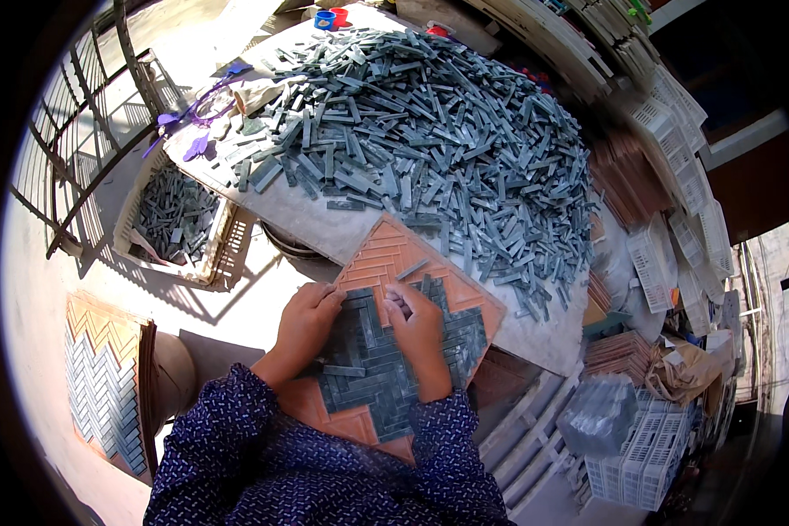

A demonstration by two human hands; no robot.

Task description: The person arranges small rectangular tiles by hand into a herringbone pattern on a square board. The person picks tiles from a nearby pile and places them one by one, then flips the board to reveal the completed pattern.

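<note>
An orange herringbone-grooved tray [381, 241] lies tilted like a diamond before me, its far part over the table edge. Dark grey-green tile strips [368, 364] fill much of its middle in a zigzag pattern; orange grooves show at the far corner and the near edges. My left hand [307, 324] is closed at the tray's left edge, fingertips by the laid strips. Over the middle, my right hand [414, 324] is curled in a pinch. Whatever either hand holds is hidden. One loose strip [412, 269] lies askew just beyond my right hand, another strip [344, 371] atop the laid ones.
A big heap of tile strips [447, 131] covers the table [298, 230]. At left are a crate [123, 230] of strips, a metal railing [79, 131] and a stack of trays with a filled one on top [101, 377]. White crates [644, 447] and stacked trays [618, 355] stand right.
</note>
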